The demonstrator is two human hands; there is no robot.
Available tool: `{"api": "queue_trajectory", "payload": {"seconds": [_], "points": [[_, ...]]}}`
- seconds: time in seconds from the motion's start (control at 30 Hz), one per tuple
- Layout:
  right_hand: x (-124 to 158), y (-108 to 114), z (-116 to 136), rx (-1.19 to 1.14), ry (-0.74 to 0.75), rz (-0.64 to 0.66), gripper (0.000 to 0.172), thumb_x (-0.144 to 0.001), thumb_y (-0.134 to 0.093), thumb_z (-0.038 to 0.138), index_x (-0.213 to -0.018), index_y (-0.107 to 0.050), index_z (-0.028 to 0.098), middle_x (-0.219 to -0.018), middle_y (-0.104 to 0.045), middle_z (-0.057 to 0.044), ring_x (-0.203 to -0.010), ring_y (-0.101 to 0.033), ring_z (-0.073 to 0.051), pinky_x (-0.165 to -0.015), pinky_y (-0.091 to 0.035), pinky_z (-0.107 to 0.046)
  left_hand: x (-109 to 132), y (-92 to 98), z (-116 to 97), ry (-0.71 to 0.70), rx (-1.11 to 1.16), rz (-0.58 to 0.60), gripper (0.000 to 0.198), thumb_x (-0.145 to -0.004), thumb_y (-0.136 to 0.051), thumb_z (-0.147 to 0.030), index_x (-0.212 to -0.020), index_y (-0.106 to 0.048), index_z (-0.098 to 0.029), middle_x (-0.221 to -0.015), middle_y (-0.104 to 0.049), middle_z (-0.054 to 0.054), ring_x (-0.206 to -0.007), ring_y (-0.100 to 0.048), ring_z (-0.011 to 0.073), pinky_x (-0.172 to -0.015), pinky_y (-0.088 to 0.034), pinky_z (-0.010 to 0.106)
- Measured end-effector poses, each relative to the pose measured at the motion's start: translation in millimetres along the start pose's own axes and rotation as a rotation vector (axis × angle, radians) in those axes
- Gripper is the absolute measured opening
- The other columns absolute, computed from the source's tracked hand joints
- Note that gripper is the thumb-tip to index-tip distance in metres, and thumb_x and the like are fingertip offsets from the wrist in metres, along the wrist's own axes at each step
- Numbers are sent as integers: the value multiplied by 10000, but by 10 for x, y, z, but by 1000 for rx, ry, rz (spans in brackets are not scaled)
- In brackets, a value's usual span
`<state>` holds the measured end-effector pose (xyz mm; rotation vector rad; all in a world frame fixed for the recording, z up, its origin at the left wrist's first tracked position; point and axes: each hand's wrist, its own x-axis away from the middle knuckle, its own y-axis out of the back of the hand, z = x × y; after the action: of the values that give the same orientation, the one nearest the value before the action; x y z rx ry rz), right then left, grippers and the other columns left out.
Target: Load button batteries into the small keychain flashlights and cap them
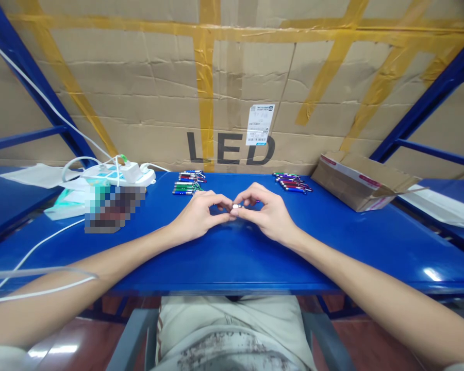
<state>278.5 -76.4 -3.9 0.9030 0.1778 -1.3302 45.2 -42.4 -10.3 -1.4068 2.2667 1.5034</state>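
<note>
My left hand (199,215) and my right hand (268,212) meet over the middle of the table, fingertips pinched and almost touching. Between them shows a small, shiny whitish piece (236,206), mostly covered by the fingers; its kind cannot be made out. Hints of purple-blue appear within the curl of both hands. Beyond my left hand lies a row of small metal penlights with clips (185,186) in blue, red and green. A second group of similar coloured penlights (294,186) rests beyond my right hand.
The blue table (232,257) backs onto a large taped cardboard sheet (139,103) marked LED. At the right stands an open cardboard box (355,180). Leftward are a white power strip (139,176) with cables, plastic bags (67,203) and a blurred-out item (114,210).
</note>
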Motion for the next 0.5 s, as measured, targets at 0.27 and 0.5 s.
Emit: {"api": "queue_trajectory", "payload": {"seconds": [0.27,0.5], "points": [[1,45,-8,43,16,-14,273,-931,-847,492,-1061,-774,263,-934,-678,-33,-919,-609,-241,-850,-496,-393,0,30,-22,-2,3,-12,289,-997,-757,-536,-1027,-828,-257,-998,-836,28,-921,-714,228,-957,-507,385],[-1,120,-34,357,18,110,147,-1074,-625,311,-1053,-757,250,-1012,-709,-69,-988,-585,-266,-909,-416,-436,-9,70,35,-15,1,-71,209,-981,-796,-458,-1041,-818,-258,-1003,-832,16,-923,-717,214,-952,-522,370]]}}
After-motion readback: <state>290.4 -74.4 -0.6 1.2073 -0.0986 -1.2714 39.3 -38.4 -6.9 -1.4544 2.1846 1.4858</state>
